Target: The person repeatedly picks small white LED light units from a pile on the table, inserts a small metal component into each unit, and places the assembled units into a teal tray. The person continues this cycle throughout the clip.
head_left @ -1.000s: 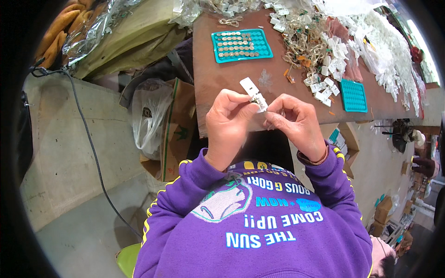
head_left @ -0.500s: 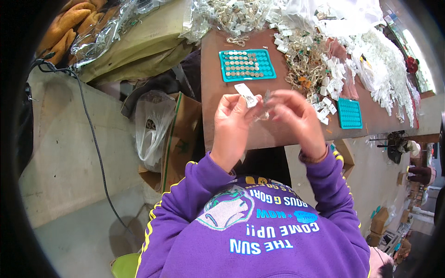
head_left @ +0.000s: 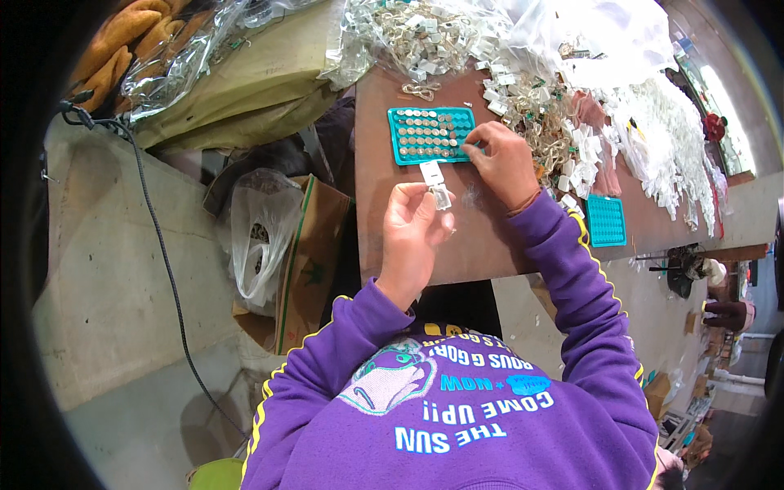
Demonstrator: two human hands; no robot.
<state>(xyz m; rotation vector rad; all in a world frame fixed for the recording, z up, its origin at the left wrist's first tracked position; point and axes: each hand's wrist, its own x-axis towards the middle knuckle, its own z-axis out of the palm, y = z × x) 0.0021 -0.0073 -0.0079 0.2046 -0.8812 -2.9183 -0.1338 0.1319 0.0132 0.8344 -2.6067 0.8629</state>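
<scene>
My left hand (head_left: pixel 411 233) pinches a small two-part case (head_left: pixel 442 198), white at its far end and clear at the near end, between thumb and fingers. Just beyond it lies a teal tray (head_left: pixel 463 122) with rows of small round silver discs (head_left: pixel 422 132); the cups along its right side hold none. My right hand (head_left: pixel 501 162) reaches to the tray's right edge, its thumb and forefinger pinched together at the last discs. Whatever sits between those fingertips is too small to make out. A scrap of clear plastic (head_left: pixel 471 194) is on the brown table below my right hand.
A second teal tray (head_left: pixel 606 220) lies by the table's right edge. Heaps of small white tags and cords (head_left: pixel 535 114) cover the far side, beside a white pile (head_left: pixel 670 139). Left of the table stands a cardboard box (head_left: pixel 306 253) with a plastic bag (head_left: pixel 263 220).
My right hand has moved from beside my left hand, over to the disc tray. My left hand still holds the small case, now lower in relation to the tray.
</scene>
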